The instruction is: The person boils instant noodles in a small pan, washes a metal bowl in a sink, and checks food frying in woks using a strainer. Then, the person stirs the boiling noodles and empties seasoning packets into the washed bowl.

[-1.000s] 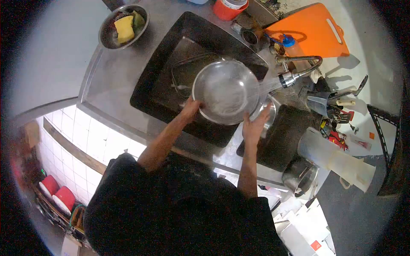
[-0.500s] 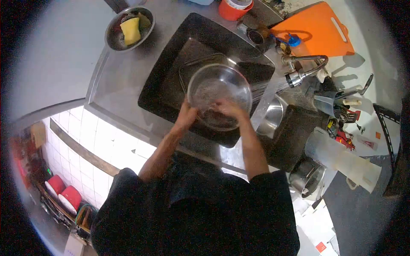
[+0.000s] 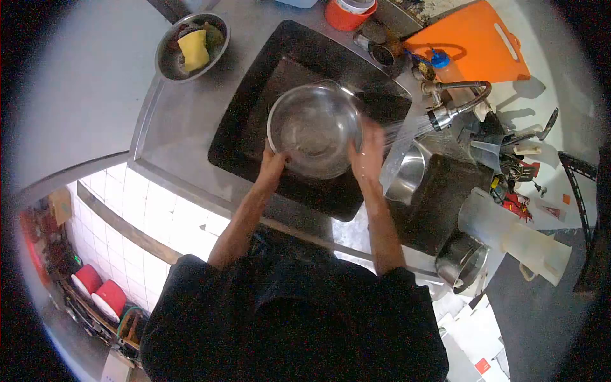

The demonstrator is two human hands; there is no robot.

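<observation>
R hand has come out of the bowl to its right rim since 0.5 s ago, & the bowl's shifted a bit up & left. My L hand is closed on the near-left rim, thumb on top, rest of the fingers hidden under. R hand's blurred, fingers stretched out along the right side, thumb by the rim; can't tell if it grips. Bowl is held over the big sink, open side up to me, w/ some water in the bottom.

Tap head is just right of my R hand, spray on & slanting at that hand & the bowl's right side. Small sink is to the right, w/ a shiny metal dish at its left edge. Beyond: pot & cloudy jug nr the small sink, utensils in a holder, blue-top bottle, orange board behind the tap. Red tub is past the far edge of the big sink. Far left on the counter: steel bowl w/ yellow sponge in it.
</observation>
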